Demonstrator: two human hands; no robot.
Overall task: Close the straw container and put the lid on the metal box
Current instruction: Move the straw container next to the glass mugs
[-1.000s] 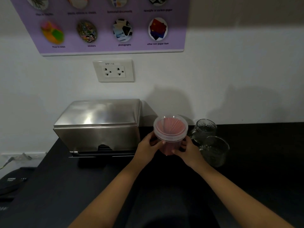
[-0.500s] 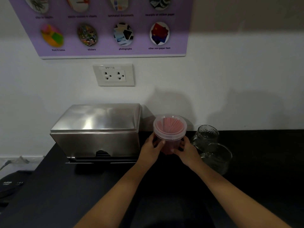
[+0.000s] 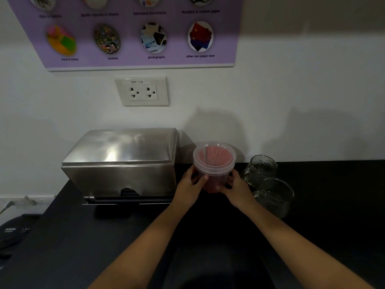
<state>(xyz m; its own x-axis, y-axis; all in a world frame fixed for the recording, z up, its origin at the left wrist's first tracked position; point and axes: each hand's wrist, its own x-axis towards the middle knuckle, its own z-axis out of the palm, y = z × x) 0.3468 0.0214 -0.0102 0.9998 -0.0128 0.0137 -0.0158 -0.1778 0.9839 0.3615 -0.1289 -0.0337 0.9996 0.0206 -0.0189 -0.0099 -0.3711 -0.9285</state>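
A clear round straw container [image 3: 214, 161] full of pink straws stands on the black counter [image 3: 333, 195], just right of the metal box [image 3: 123, 163]. Its translucent lid sits on top. My left hand [image 3: 190, 185] wraps the container's left side and my right hand [image 3: 236, 187] wraps its right side, both low on the body. The metal box is a shiny steel case with its lid down and a dark slot at the front bottom.
Two clear glass mugs [image 3: 266, 184] stand close to the right of my right hand. A wall socket [image 3: 143, 91] and a purple poster [image 3: 133, 32] are on the wall behind. A dark device [image 3: 12, 232] lies at the lower left.
The container and both hands stay in nearly the same place next to the metal box; only the camera view has shifted a little.
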